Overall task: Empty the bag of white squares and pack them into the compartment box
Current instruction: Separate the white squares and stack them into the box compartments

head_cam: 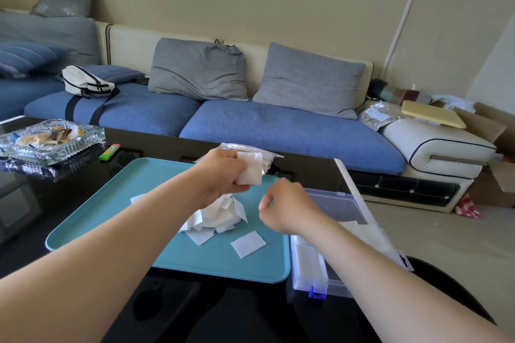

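Forearms: both bare, stretched over the glossy black tabletop (250,312).
Left hand (220,172): raised above the tray, fingers clenched round a thick stack of thin white squares (250,168); the crumpled clear plastic bag (262,152) sits just behind the stack. Whether the stack is inside the bag cannot be told.
Right hand (287,203): lower, near the tray's right edge, fingers loosely curled with nothing seen in them.
Teal rectangular tray (125,203): holds a jumbled heap of squares (220,217), soft-looking and overlapping, with one flat single square (248,243) apart on its near side.
Clear plastic compartment box (309,267): open beside the tray's right edge, white squares inside, blue latch (317,292) at its near end.
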{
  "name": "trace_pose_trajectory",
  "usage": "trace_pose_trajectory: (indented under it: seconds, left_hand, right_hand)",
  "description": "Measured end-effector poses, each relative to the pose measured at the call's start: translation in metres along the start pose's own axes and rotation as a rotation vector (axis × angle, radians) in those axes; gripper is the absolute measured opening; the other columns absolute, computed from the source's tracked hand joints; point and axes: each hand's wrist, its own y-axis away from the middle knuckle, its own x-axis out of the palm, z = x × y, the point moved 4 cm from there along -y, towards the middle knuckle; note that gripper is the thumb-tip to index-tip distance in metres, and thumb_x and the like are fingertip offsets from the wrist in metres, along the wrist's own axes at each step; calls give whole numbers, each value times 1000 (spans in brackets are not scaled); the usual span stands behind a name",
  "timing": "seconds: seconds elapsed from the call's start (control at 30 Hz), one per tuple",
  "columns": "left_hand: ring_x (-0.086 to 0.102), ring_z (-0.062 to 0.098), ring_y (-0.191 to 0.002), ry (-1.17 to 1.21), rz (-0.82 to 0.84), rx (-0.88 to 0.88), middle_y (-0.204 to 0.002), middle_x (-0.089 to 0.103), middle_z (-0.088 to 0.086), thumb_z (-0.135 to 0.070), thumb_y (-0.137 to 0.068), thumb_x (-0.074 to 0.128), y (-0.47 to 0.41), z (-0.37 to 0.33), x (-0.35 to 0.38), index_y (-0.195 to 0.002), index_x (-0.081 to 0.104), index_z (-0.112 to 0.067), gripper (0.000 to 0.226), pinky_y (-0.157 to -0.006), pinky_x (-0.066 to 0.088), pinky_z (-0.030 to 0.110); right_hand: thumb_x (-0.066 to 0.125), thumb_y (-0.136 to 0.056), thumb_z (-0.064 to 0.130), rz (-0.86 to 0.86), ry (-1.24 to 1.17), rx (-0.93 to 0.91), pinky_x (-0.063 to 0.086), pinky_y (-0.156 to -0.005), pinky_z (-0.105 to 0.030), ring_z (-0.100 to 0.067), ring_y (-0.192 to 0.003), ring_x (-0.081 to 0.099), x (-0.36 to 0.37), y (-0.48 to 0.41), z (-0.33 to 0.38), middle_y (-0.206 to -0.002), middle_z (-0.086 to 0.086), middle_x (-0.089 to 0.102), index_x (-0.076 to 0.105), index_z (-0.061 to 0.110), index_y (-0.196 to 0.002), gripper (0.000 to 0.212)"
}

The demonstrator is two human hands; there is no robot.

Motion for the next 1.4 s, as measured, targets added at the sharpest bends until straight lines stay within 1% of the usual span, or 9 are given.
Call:
trace_pose_trajectory:
  seconds: [0.1, 0.23, 0.4, 0.53, 0.6, 0.8, 0.97, 1.17, 1.4]
  left_hand:
    - [70, 33, -112, -13, -7, -13, -131, 62, 14, -1, -103, 51, -2, 3, -5, -112, 68, -7, 20, -86, 64, 42]
    - [72, 34, -110, -11, 6, -2, -133, 62, 15, 0, -102, 52, -5, 4, -6, -114, 67, -4, 19, -88, 64, 43]
    - [71, 33, -111, -18, 31, -8, -131, 63, 15, -1, -103, 53, -5, 4, -6, -114, 66, -5, 17, -86, 64, 41]
    - [73, 31, -108, -55, 23, 7, -130, 64, 15, -4, -104, 54, -5, 4, -8, -121, 64, -9, 20, -87, 64, 42]
    - [72, 32, -107, -99, 2, 25, -130, 62, 15, -6, -105, 55, -5, 4, -9, -125, 64, -9, 23, -84, 65, 40]
    - [76, 33, -99, -250, 63, 58, -118, 71, 25, -7, -105, 53, -2, 7, -7, -117, 69, -5, 21, -85, 65, 43]
    - [78, 27, -96, -268, 210, 52, -104, 79, 15, -9, -103, 60, 5, 7, 4, -112, 73, -7, 16, -93, 62, 44]
    - [77, 23, -104, -185, 266, 40, -107, 79, 12, -8, -103, 61, 7, 5, 10, -117, 73, -10, 19, -98, 60, 43]
    - [74, 26, -112, -110, 341, 13, -120, 75, 17, -10, -109, 51, 8, 4, 13, -126, 69, -5, 25, -101, 59, 42]
  right_hand:
    - [62, -84, 31, 181, 193, -57, 26, -53, -31, -26, -64, 34, 22, 6, 8, -67, -4, 29, 29, 21, -65, 40]
    - [78, -81, 50, 149, 337, -69, 40, -62, -33, -27, -79, 52, 30, 17, 20, -83, 0, 45, 35, 19, -77, 53]
    - [90, -75, 34, 266, 259, -24, 32, -49, -29, -21, -59, 41, 34, 15, 28, -77, -1, 42, 39, 15, -77, 54]
    - [88, -73, 22, 288, 192, -16, 62, -76, -37, -26, -86, 69, 33, 15, 28, -107, -6, 70, 65, 8, -110, 46]
    - [77, -77, 14, 294, 157, -54, 63, -80, -37, -20, -76, 68, 31, 13, 29, -96, -8, 80, 74, 7, -99, 23]
    - [77, -78, 13, 63, -272, -139, 48, -46, -24, -16, -51, 63, -3, 11, 23, -75, -11, 77, 76, 20, -88, 13]
    - [96, -72, 22, -149, -520, -213, 50, -49, -28, -13, -54, 69, -27, 9, 15, -74, -1, 78, 75, 23, -91, 29]
    - [73, -96, 18, -279, -543, -244, 44, -47, -24, -11, -52, 53, -31, 1, 1, -70, -2, 77, 77, 20, -95, 4]
    - [78, -94, 18, -318, -498, -249, 57, -56, -29, -17, -63, 75, -35, -1, -5, -77, -3, 77, 78, 24, -96, 6]
